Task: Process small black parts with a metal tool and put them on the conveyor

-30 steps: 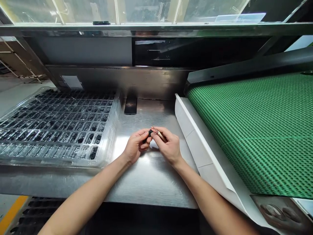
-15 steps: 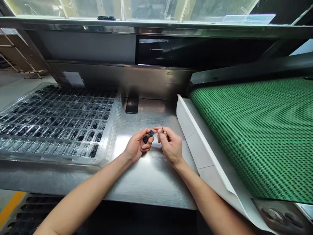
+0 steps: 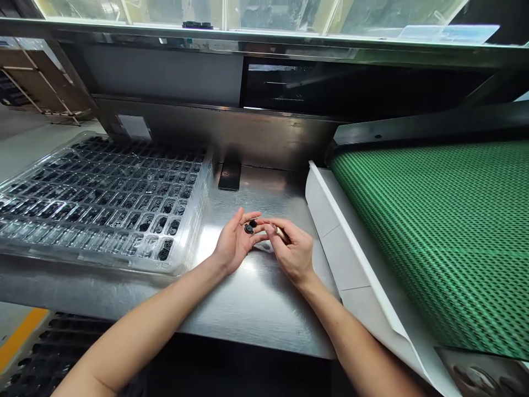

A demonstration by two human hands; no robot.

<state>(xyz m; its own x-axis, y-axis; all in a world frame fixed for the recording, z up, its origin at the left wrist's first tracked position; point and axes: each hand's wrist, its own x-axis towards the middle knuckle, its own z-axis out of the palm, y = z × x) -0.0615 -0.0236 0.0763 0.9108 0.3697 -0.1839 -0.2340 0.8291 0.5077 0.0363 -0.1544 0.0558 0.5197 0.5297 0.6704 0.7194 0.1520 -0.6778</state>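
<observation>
My left hand is palm up above the metal worktop, with its fingers loosely spread. Two small black round plastic parts rest on its fingers, and one shows a patterned face. Close beside it, my right hand is closed around a slim tool with a brass-coloured handle. The tool's kind cannot be made out. Its thumb and forefinger are pinched near the black parts, and whether the tool touches them is unclear.
Clear plastic trays filled with black parts are stacked on the left. A black phone lies at the back of the metal worktop. To the right, a white guard borders a green conveyor belt.
My left hand has opened from a curled grip, its fingers spreading, and the black parts now lie differently on them. My right hand remains closed on the tool. The view has shifted slightly.
</observation>
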